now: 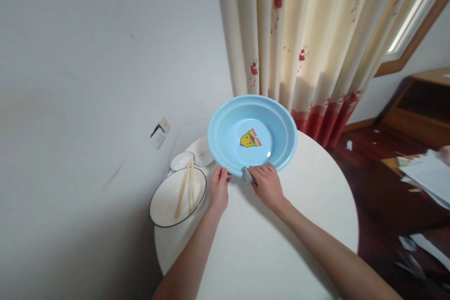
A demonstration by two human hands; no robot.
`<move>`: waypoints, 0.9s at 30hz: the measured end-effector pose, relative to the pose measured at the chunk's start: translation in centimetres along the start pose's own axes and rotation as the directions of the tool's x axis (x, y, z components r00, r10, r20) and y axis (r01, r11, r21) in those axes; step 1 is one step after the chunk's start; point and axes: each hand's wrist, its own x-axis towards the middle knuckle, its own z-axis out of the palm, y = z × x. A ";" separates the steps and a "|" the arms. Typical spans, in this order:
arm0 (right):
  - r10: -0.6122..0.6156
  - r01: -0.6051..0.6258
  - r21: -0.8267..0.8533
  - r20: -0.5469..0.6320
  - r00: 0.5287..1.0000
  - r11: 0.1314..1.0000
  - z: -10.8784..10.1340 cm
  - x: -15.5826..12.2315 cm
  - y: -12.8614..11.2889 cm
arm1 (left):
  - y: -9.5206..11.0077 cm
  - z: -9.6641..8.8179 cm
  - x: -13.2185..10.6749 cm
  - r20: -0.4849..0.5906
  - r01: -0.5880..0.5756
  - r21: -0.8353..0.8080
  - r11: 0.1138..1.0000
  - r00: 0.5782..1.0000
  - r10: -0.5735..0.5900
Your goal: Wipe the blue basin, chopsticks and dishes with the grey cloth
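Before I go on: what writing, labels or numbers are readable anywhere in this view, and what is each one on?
Blue basin: red capitals beside the yellow cartoon duck on its floor, seemingly ending in "DUCK"; the rest is too small and tilted to read.
Wall socket: no readable marking.
Grey scrubber under the right hand: no label.
Curtain: red flower print only, no text.

A pair of wooden chopsticks [185, 187] is being carried across a white, dark-rimmed plate [165, 208] at the left edge of a round white table [302, 211]. Two small white dishes [182, 161] are being kept side by side just beyond the plate. A wall socket [160, 132] is being shown farther left, a flowered cream curtain [316, 47] is being hung at the far side, and loose papers [427, 176] are being left at the right.
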 end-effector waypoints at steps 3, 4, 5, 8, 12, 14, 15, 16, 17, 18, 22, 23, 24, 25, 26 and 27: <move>0.013 -0.013 0.001 -0.022 1.000 1.000 0.3 0.0 0.1 | -0.6 0.7 -0.8 0.020 0.012 0.023 1.000 1.000 -0.013; 0.018 -0.018 0.001 -0.028 0.999 1.000 0.4 0.0 0.1 | -0.9 1.0 -1.2 0.048 0.021 0.042 0.999 0.999 -0.023; 0.022 -0.022 0.001 -0.033 0.999 1.000 0.4 0.0 0.1 | -1.1 1.3 -1.5 0.081 0.028 0.062 0.998 0.996 -0.033; 0.031 -0.031 -0.001 -0.039 0.999 1.000 0.6 0.0 0.1 | -1.8 1.8 -2.1 0.145 0.028 0.089 0.996 0.989 -0.041; 0.030 -0.030 -0.004 -0.031 0.999 1.000 0.8 0.0 0.1 | -2.1 1.8 -2.1 0.144 0.022 0.090 0.996 0.989 -0.035; 0.029 -0.029 -0.004 -0.021 0.999 1.000 0.8 0.0 0.1 | -2.0 1.7 -2.0 0.144 0.023 0.100 0.995 0.989 -0.037; 0.029 -0.029 -0.003 -0.016 0.999 1.000 0.8 0.0 0.2 | -2.0 1.7 -1.9 0.146 0.023 0.106 0.994 0.989 -0.038; 0.028 -0.028 -0.003 -0.011 1.000 1.000 0.7 0.0 0.2 | -1.9 1.6 -1.9 0.146 0.024 0.111 0.993 0.988 -0.040; 0.029 -0.029 -0.003 -0.006 1.000 1.000 0.6 0.0 0.2 | -1.8 1.6 -1.8 0.145 0.025 0.115 0.993 0.989 -0.042; 0.028 -0.028 -0.003 -0.001 1.000 1.000 0.4 0.0 0.3 | -1.7 1.5 -1.7 0.140 0.025 0.116 0.993 0.989 -0.041; 0.022 -0.022 -0.001 0.011 1.000 1.000 0.1 -0.1 0.7 | -0.9 0.7 -0.8 0.063 -0.008 0.082 0.997 0.998 0.003; 0.019 -0.019 0.002 0.012 1.000 1.000 0.1 -0.1 0.7 | -0.6 0.5 -0.6 0.040 -0.021 0.071 0.997 0.999 0.018; 0.018 -0.018 0.004 0.013 1.000 1.000 0.0 -0.1 0.7 | -0.4 0.3 -0.3 0.020 -0.032 0.061 0.998 0.999 0.031; 0.018 -0.018 0.008 0.013 1.000 1.000 0.1 -0.1 0.7 | -0.2 0.2 -0.1 0.010 -0.038 0.054 0.998 0.999 0.038; 0.018 -0.018 0.011 0.013 1.000 1.000 0.1 -0.2 0.6 | 0.0 0.1 0.0 0.004 -0.041 0.048 0.998 0.999 0.041; 0.019 -0.019 0.015 0.014 1.000 1.000 0.1 -0.2 0.6 | 0.1 0.1 0.0 0.000 -0.041 0.046 0.998 0.999 0.041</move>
